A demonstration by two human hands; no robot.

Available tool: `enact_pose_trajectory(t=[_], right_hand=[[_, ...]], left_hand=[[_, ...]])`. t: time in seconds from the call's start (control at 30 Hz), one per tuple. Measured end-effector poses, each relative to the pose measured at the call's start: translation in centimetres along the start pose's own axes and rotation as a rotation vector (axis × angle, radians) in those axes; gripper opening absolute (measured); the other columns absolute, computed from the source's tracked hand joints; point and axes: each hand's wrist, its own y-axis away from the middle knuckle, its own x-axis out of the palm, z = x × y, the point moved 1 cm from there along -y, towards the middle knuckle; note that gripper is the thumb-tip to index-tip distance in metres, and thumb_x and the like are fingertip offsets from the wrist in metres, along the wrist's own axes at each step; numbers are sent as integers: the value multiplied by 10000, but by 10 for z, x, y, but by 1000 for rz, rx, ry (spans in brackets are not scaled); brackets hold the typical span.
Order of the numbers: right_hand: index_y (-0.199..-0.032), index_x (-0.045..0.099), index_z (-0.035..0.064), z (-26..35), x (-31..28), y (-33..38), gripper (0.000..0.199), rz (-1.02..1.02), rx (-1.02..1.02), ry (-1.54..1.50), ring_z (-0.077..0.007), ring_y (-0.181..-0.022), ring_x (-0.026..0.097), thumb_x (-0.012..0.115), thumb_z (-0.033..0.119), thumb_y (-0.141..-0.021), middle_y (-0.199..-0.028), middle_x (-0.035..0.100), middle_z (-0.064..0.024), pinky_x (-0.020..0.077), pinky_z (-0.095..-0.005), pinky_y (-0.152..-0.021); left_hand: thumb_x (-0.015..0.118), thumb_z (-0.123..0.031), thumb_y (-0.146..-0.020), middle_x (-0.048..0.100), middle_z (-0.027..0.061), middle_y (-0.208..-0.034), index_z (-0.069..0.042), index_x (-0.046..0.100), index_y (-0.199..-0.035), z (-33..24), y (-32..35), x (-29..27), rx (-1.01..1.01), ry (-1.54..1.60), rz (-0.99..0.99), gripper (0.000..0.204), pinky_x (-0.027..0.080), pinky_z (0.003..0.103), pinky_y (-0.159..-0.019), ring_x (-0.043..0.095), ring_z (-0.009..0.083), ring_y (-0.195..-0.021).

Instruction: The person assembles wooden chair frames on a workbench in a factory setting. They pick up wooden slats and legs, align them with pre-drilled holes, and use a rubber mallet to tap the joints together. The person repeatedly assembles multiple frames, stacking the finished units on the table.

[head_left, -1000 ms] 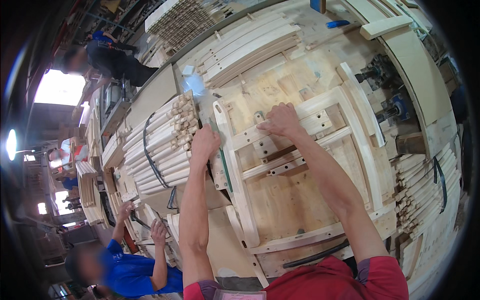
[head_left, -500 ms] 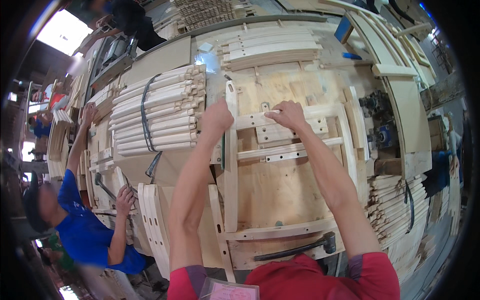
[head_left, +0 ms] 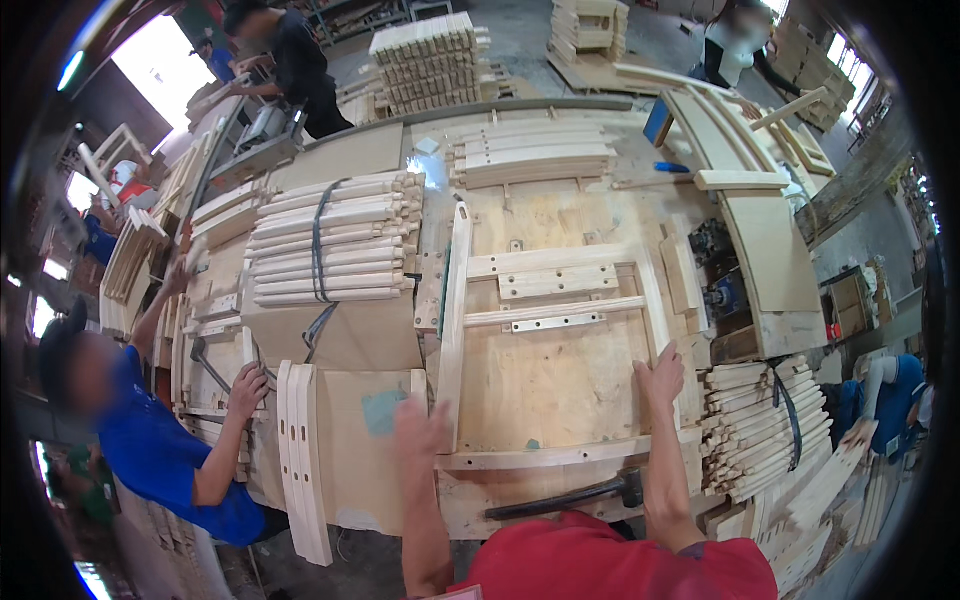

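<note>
A pale wooden frame [head_left: 560, 300] of rails and crossbars lies flat on a plywood workbench [head_left: 550, 380]. My left hand [head_left: 418, 430] rests at the near end of the frame's long left rail [head_left: 455, 310], fingers spread and blurred. My right hand [head_left: 660, 375] presses flat against the near end of the right rail [head_left: 655, 300]. A curved bottom rail [head_left: 560, 457] runs between the two hands. Neither hand holds anything.
A black-headed mallet [head_left: 575, 497] lies at the bench's near edge. A strapped bundle of wooden slats [head_left: 330, 240] sits left, another bundle [head_left: 765, 420] right. A person in blue [head_left: 150, 440] works at the left beside curved slats [head_left: 300, 450]. More stacked parts [head_left: 530, 155] lie farther back.
Both my hands have pulled back from the frame's far crossbars to its near corners, left hand to the left rail's end, right hand to the right rail. The view has shifted.
</note>
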Motion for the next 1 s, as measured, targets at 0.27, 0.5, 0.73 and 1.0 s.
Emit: enact_pose_trajectory(t=[0.27, 0.5, 0.73, 1.0], right_hand=[[-1134, 622, -10, -25, -92, -6, 499, -24, -85, -424, -446, -1028, 666, 789, 240, -736, -1065, 697, -251, 525, -505, -878], [-1145, 614, -7, -56, -135, 29, 357, -270, -269, -1034, -219, -932, 642, 784, 111, -854, -1040, 669, -98, 522, -350, -848], [-978, 563, 63, -63, -127, 52, 200, -444, -495, -1050, -175, -937, 536, 716, 45, -850, -978, 541, -43, 458, -340, -901], [-1053, 601, 62, -95, -145, 69, 248, -370, -485, -1166, -165, -953, 565, 739, 100, -851, -1012, 598, -35, 472, -325, -898]], left_hand=[[801, -342, -793, 691, 222, -1034, 29, 616, -1140, -67, 2, -10, 19, 196, -123, 541, 544, 508, -846, 683, 414, -930], [796, -105, -802, 686, 125, -1077, 3, 596, -1153, -98, -25, -33, 125, 1092, -116, 419, 558, 370, -830, 681, 237, -986], [748, -37, -890, 639, 28, -1044, -84, 629, -1136, -113, -20, -42, 414, 1866, -51, 278, 535, 342, -900, 614, 152, -976], [742, -1, -871, 601, 55, -1153, -97, 585, -1160, -131, -3, -53, 537, 1312, -309, 342, 463, 387, -1030, 570, 198, -1120]])
